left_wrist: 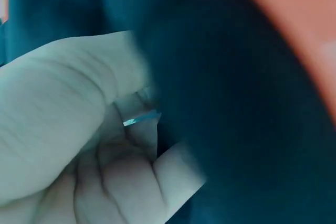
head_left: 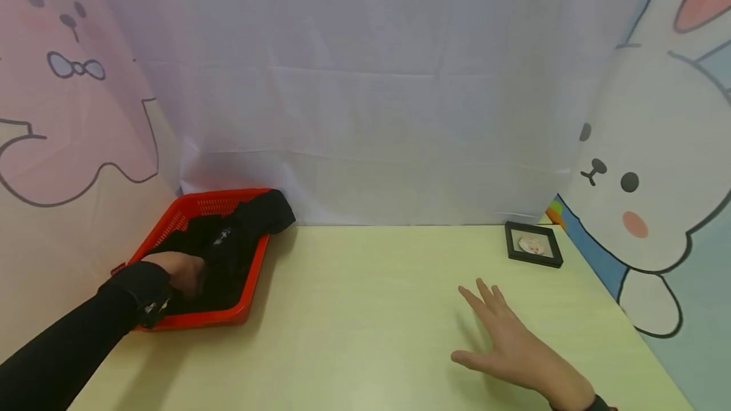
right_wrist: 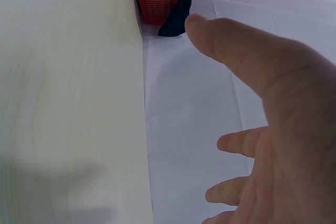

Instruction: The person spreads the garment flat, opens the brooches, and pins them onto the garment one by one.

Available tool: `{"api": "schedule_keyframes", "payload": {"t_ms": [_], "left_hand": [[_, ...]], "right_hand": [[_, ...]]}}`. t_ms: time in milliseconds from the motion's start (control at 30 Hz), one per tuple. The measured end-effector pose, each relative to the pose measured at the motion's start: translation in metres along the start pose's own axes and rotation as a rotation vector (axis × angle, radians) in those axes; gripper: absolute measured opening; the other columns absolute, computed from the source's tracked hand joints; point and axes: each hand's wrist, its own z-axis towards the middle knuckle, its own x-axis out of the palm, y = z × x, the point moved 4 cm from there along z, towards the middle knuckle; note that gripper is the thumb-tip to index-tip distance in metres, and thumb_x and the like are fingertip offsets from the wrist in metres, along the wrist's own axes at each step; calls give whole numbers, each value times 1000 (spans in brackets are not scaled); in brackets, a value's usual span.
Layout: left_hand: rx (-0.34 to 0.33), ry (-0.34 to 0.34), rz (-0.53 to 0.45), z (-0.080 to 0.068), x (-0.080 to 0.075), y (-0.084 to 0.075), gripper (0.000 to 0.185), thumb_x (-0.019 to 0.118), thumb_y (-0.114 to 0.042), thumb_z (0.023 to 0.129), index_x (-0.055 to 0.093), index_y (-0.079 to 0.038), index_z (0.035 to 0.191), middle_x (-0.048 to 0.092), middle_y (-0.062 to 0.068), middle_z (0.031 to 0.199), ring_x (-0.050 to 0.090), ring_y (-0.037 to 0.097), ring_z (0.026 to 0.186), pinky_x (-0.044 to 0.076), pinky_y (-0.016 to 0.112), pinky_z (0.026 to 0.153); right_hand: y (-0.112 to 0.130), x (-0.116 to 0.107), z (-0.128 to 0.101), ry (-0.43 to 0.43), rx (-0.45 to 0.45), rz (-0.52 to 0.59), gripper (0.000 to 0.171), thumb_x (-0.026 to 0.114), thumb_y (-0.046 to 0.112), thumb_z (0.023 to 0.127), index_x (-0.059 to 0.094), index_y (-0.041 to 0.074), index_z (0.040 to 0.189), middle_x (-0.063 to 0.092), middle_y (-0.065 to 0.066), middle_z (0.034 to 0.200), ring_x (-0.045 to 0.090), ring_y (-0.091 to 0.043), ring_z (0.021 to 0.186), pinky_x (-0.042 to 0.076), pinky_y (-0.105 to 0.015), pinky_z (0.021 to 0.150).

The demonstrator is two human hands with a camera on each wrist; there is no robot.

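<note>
- L hand down inside red basket, far-L part of table. Grips black cloth: thumb & fingers bent in on it. Tips hidden behind fabric in L wrist view, where cloth is blurred & fills much of R side.
- Shiny band on one L finger, seen in wrist view only.
- Cloth: heaped in basket, bunched just beside L hand; one end hangs over basket's R rim, far corner. Small pale mark on it, too small to read.
- Basket: slotted walls, sits flat, near back sheet & L side sheet.
- R hand released, holds nthg. Fingers spread, thumb out to L, over R part of table, shadow beneath. Well apart fr basket.
- Pic frame: black, lies at table's far-R corner, beyond R hand, not touching it. Sm. pale figure inside; detail unclear.
- L arm in black sleeve, comes in fr lower L, dark strap at wrist.
- Table pale yellow-green. Back sheet plain whitish.
- L sheet: pink animal print w/ bow tie. R side: white rabbit print on blue.
</note>
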Motion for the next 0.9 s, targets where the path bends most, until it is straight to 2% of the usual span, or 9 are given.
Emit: {"api": "schedule_keyframes", "payload": {"t_ms": [133,233,333,400,467,533,733,800,900], "left_hand": [[0,-79,-72,-9,-12,4,14,71,-8,77,60,-11,69,48,0,66,46,18,60,44,31,53],[56,-174,-51,-15,-27,6,30,68,-7,75,50,-17,54,33,-6,54,30,11,48,32,26,45],[125,-281,-11,-25,-47,2,33,67,-10,76,50,-17,50,30,-7,50,27,9,45,32,26,44],[175,-371,59,-35,-63,-3,26,69,-15,79,61,-14,54,41,-10,51,36,8,47,38,28,47],[216,-458,82,-48,-77,-8,17,69,-16,81,71,-11,65,53,-8,56,44,10,51,43,30,52],[245,-543,87,-62,-92,-14,13,69,-15,82,74,-10,71,58,-5,61,49,12,54,44,31,54],[211,-756,33,-100,-135,-21,15,65,-16,87,75,-5,83,65,4,71,52,19,63,43,31,55],[196,-833,9,-112,-144,-22,19,64,-17,88,75,-1,90,68,9,77,51,22,67,43,31,56],[212,-951,-30,-130,-155,-29,20,64,-14,88,74,3,93,68,15,80,50,24,68,41,29,53]], "right_hand": [[2,-1,0,-4,-4,4,95,70,64,75,29,27,152,15,-22,159,12,-55,141,31,-77,91],[3,0,0,-3,0,14,95,71,63,75,30,26,152,15,-22,159,11,-55,141,30,-77,91],[3,2,-1,6,10,16,95,70,64,75,30,25,152,15,-22,159,11,-55,141,30,-77,92],[2,2,1,15,13,11,96,70,64,75,29,24,152,14,-22,159,10,-55,141,30,-77,91],[2,2,2,31,16,11,96,69,65,76,28,24,152,13,-23,159,9,-56,141,30,-78,91],[3,1,4,35,12,1,96,69,65,76,27,24,152,13,-24,159,9,-57,141,30,-78,90],[6,1,6,22,-8,-2,97,68,66,75,28,25,153,13,-22,159,10,-56,141,31,-78,90],[7,1,6,24,-15,0,96,67,67,76,26,25,153,12,-22,159,9,-56,141,31,-78,90],[9,0,8,24,-32,5,95,67,66,77,25,28,153,11,-22,160,9,-56,141,31,-78,91]]}}
